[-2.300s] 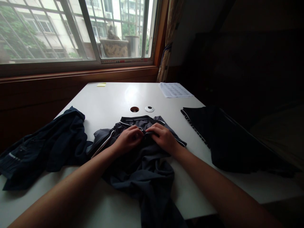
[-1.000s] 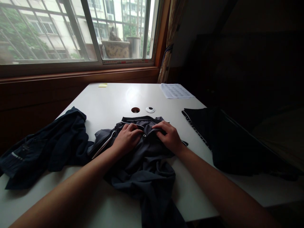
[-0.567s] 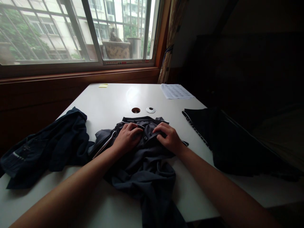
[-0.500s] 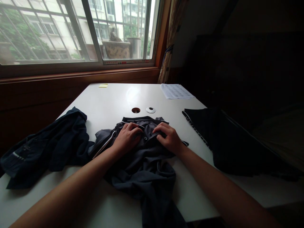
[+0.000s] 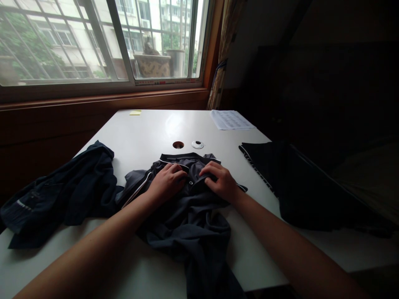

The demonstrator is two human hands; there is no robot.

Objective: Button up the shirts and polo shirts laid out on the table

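Note:
A dark grey polo shirt (image 5: 190, 224) with white trim lies crumpled at the middle of the white table (image 5: 149, 128), its collar pointing away from me. My left hand (image 5: 166, 182) is curled on the left side of the shirt's placket, just below the collar. My right hand (image 5: 220, 180) pinches the right side of the placket. A small round button (image 5: 190, 182) shows between the two hands. The shirt's lower part hangs over the table's near edge.
A dark blue garment (image 5: 62, 195) lies bunched at the table's left. A black garment (image 5: 286, 182) with a striped edge covers the right side. Behind the shirt are a cable hole (image 5: 178, 144) and its white cap (image 5: 197, 144). Printed paper (image 5: 230, 119) and a yellow note (image 5: 135, 112) lie near the window.
Both hands stayed on the placket with only small finger movements. They parted slightly compared with the earliest frame, and the button now shows between them.

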